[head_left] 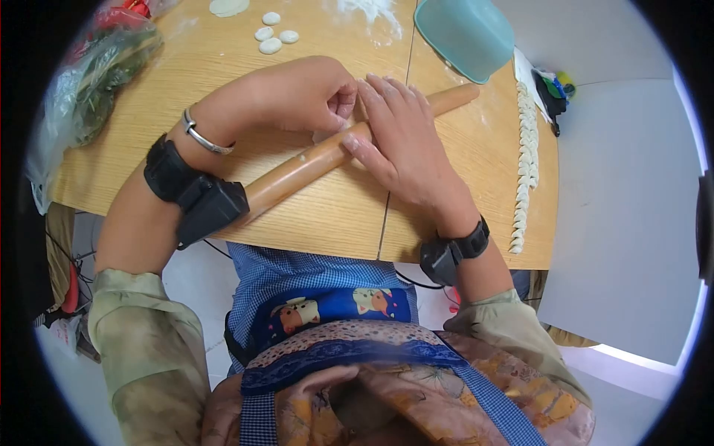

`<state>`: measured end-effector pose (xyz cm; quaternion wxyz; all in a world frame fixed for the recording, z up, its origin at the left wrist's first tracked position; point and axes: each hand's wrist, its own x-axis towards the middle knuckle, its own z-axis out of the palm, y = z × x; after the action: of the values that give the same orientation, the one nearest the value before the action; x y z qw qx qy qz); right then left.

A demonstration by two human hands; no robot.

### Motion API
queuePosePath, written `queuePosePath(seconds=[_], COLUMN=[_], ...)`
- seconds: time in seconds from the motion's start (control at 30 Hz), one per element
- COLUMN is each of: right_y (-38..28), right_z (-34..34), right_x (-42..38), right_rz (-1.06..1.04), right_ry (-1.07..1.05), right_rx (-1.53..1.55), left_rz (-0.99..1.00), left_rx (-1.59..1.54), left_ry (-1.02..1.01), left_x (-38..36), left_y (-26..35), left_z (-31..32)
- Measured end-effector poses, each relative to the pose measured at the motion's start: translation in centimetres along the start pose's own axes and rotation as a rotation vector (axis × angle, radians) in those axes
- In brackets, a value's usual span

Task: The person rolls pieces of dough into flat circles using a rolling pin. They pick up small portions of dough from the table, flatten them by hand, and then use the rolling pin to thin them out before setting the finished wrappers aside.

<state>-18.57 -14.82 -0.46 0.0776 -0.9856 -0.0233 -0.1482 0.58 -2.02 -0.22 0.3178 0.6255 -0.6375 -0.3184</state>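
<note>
My right hand (405, 141) lies over a wooden rolling pin (286, 181), its thumb on the near side and its fingers reaching across to the far side. The pin slants from lower left to upper right over the table. My left hand (312, 97) is bent inward beside the pin, fingers curled in a pinch. A thin pale dough wrapper (320, 137) shows at its fingertips, partly under the pin and mostly hidden by my hands. Beyond my left hand sit several small flattened dough pieces (270, 46). A rolled round wrapper (228, 7) lies farther back.
A teal plastic basin (468, 37) stands at the back right of the wooden table (461, 215). Folded dumplings (526, 149) form a long line by the right edge. Loose flour (370, 9) is scattered at the back. A plastic bag with greens (100, 93) occupies the left side.
</note>
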Motion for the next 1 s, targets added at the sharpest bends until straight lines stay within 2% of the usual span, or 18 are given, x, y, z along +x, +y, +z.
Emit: queuePosePath(seconds=[0.23,0.3,0.4,0.53,0.8,0.93,1.0], right_y=[-2.1,-2.3,-2.3,-1.4,0.0,0.0,-0.4], right_z=[-1.3,-1.5,-1.6,-0.9,0.4,0.4,-0.1], right_x=[-4.8,-5.1,-5.1,-3.3,1.3,0.9,-0.2], right_rz=[0.109,0.121,0.138,0.074,-0.014,-0.018,-0.011], right_ry=[-0.068,-0.078,-0.095,-0.054,0.003,0.014,0.001], right_rx=[-0.061,-0.076,-0.072,-0.058,0.015,-0.023,-0.009], left_rz=[-0.021,-0.216,-0.249,-0.269,-0.162,-0.114,-0.022], left_rx=[0.049,-0.224,-0.236,-0.195,-0.118,-0.09,-0.041], left_ry=[-0.045,-0.142,-0.076,-0.084,-0.102,-0.08,-0.055], left_x=[-0.2,-0.5,-0.7,-0.5,-0.2,-0.1,-0.2], left_y=[0.9,1.1,1.4,1.4,0.5,0.1,0.2], left_z=[-0.3,-0.5,-0.4,-0.7,-0.7,-0.5,-0.3])
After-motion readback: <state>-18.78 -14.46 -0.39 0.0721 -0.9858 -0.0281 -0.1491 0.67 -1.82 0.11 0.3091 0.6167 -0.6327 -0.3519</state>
